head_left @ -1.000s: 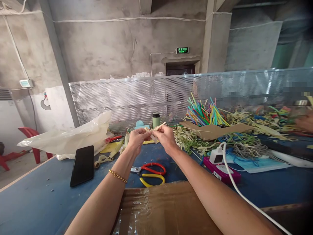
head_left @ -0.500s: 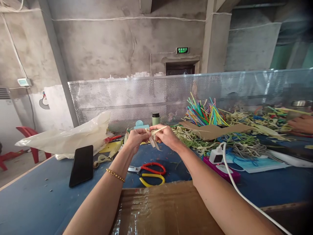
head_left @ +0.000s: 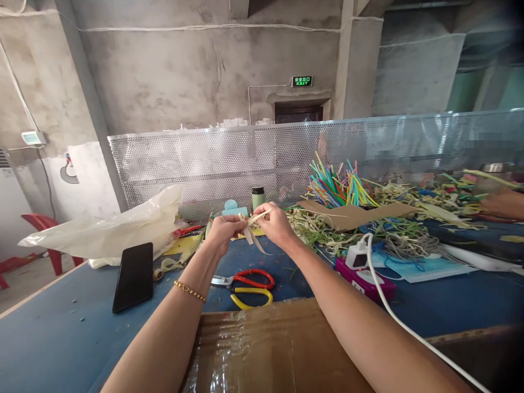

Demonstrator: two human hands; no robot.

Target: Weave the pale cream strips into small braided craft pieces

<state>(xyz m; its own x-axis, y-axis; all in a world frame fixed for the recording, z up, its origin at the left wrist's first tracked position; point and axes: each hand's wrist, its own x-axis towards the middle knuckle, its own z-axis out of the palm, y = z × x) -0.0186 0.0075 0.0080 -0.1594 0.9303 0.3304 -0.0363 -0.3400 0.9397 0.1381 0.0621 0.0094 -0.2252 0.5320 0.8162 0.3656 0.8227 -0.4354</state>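
Both my hands are raised above the blue table (head_left: 61, 333), close together. My left hand (head_left: 223, 230) and my right hand (head_left: 276, 224) each pinch a pale cream strip (head_left: 251, 229) between them; its loose ends hang down below my fingers. A gold bracelet sits on my left wrist. Below my hands lie scissors with red and yellow handles (head_left: 245, 286).
A black phone (head_left: 133, 275) and a white plastic bag (head_left: 110, 229) lie at left. A cardboard box (head_left: 266, 349) sits near me. A magenta power strip with white charger and cable (head_left: 362, 267), piles of coloured strips (head_left: 339, 188), and another person's hand (head_left: 503, 203) are at right. A perforated metal screen (head_left: 286, 158) backs the table.
My hands have kept working the pale strip together, and its ends now hang lower beneath my fingers. The view has shifted slightly.
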